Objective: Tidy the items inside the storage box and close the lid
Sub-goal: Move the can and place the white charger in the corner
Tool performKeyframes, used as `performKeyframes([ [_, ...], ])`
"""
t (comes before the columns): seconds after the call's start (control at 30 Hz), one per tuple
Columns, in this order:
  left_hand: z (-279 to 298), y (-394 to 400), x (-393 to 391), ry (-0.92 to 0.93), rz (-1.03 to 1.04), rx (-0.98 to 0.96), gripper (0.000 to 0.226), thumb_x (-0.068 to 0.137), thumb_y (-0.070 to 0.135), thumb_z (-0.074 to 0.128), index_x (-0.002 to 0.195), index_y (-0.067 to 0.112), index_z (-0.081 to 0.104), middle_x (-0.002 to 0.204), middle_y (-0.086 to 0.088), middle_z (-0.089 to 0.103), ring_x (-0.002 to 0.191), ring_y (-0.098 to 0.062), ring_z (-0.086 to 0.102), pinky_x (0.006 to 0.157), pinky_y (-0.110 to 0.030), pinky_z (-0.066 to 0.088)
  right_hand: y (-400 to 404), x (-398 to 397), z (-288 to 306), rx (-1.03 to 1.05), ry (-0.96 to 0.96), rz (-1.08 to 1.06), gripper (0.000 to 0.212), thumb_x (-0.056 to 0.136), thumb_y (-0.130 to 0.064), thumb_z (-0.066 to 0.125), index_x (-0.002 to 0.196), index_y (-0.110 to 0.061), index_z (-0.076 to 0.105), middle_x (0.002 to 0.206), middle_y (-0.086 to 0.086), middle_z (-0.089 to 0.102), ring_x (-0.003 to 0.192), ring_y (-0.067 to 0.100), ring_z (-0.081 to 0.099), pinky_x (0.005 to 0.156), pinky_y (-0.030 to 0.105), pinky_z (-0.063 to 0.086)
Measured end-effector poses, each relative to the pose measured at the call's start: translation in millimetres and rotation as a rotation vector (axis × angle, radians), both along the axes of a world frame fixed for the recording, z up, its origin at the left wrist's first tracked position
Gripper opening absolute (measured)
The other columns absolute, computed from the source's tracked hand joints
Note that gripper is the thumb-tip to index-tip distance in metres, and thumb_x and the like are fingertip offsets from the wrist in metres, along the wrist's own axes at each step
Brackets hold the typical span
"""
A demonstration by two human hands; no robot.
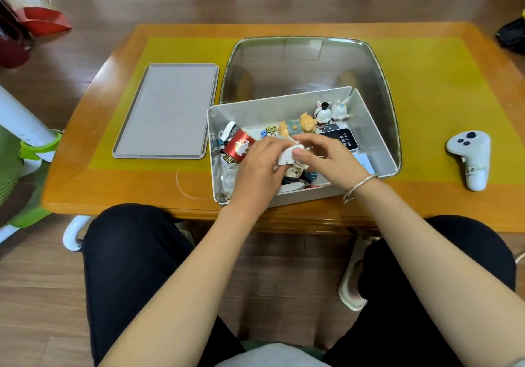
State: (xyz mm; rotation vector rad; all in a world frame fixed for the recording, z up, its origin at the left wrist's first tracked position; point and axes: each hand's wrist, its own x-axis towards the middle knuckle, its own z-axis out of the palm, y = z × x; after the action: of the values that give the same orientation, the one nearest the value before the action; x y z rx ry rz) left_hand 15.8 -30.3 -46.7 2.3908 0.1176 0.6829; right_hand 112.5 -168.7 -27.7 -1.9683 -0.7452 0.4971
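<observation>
Both hands (287,159) hold white piece (287,156) over box (377,128).

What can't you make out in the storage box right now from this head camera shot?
- Small white object: both hands, left hand and right hand, cover most of it.
- Items under the hands in the storage box: hidden.
- Black Wi-Fi device: print too small.
- Glass jar: contents unclear.

Bright, even light; edges bowed (wide-angle); slightly soft focus
</observation>
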Motion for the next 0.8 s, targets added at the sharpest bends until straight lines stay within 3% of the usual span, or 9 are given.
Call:
performKeyframes([
  [0.13, -2.7, -7.0, 1.3, -0.046, -0.096, 0.126, 0.042, 0.077, -0.002, 0.071, 0.116, 0.01, 0.064, 0.106, -0.007, 0.064, 0.1, -0.022, 0.056, 0.083, -0.03, 0.047, -10.3, 9.2, 11.0, -0.137, 0.028, 0.144, 0.029, 0.076, -0.031, 0.074, 0.103, -0.03, 0.065, 0.097, 0.016, 0.067, 0.088, 0.034, 0.06, 0.079, 0.04, 0.051],
  [0.23, -2.1, -15.2, 4.7, -0.034, -0.135, 0.079, 0.045, 0.081, 0.005, 0.07, 0.125, 0.008, 0.058, 0.115, -0.008, 0.064, 0.106, -0.021, 0.058, 0.088, -0.034, 0.05, -19.4, 20.4, 15.8, -0.223, 0.009, 0.113, 0.039, 0.07, -0.029, 0.079, 0.103, -0.022, 0.061, 0.088, 0.002, 0.066, 0.078, 0.021, 0.061, 0.062, 0.022, 0.049],
  [0.33, -0.9, -24.3, 8.0, 0.138, -0.179, -0.003, 0.067, 0.087, 0.026, 0.067, 0.144, 0.011, 0.036, 0.132, -0.006, 0.056, 0.12, -0.017, 0.053, 0.095, -0.03, 0.045, -31.2, 31.0, 17.9, -0.252, -0.048, 0.042, 0.055, 0.064, -0.025, 0.084, 0.109, -0.018, 0.054, 0.095, -0.007, 0.061, 0.087, 0.009, 0.06, 0.067, 0.012, 0.046],
  [0.43, 0.9, -33.2, 12.2, 0.208, -0.184, 0.003, 0.078, 0.086, 0.042, 0.064, 0.148, 0.016, 0.025, 0.135, -0.003, 0.054, 0.123, -0.015, 0.048, 0.097, -0.028, 0.041, -46.8, 40.1, 18.9, -0.307, -0.221, -0.036, 0.067, 0.064, -0.026, 0.084, 0.122, -0.018, 0.053, 0.113, -0.003, 0.06, 0.101, 0.012, 0.056, 0.089, 0.024, 0.044],
  [0.5, 3.0, -42.1, 16.7, 0.288, -0.228, 0.073, 0.072, 0.087, 0.051, 0.058, 0.146, 0.018, 0.031, 0.132, -0.003, 0.055, 0.122, -0.018, 0.047, 0.098, -0.032, 0.038, -57.5, 46.6, 20.5, -0.352, -0.315, -0.07, 0.067, 0.064, -0.024, 0.084, 0.124, -0.016, 0.055, 0.121, 0.001, 0.06, 0.109, 0.018, 0.055, 0.096, 0.032, 0.042],
  [0.63, -0.8, -64.8, 30.2, 0.457, -0.316, 0.424, 0.059, 0.089, 0.059, 0.047, 0.131, 0.018, 0.05, 0.121, -0.007, 0.06, 0.116, -0.024, 0.048, 0.094, -0.04, 0.034, -75.0, 56.1, 24.2, -0.435, -0.385, -0.102, 0.06, 0.065, -0.018, 0.083, 0.12, -0.018, 0.056, 0.12, 0.004, 0.061, 0.11, 0.024, 0.055, 0.096, 0.043, 0.043],
  [0.8, -3.8, -77.9, 44.9, 0.512, -0.315, 0.538, 0.049, 0.091, 0.053, 0.048, 0.126, 0.019, 0.056, 0.116, -0.008, 0.062, 0.115, -0.025, 0.047, 0.092, -0.04, 0.033, -83.2, 58.1, 25.8, -0.553, -0.435, -0.068, 0.058, 0.067, -0.018, 0.08, 0.12, -0.021, 0.056, 0.12, 0.003, 0.061, 0.113, 0.027, 0.052, 0.094, 0.047, 0.041],
])
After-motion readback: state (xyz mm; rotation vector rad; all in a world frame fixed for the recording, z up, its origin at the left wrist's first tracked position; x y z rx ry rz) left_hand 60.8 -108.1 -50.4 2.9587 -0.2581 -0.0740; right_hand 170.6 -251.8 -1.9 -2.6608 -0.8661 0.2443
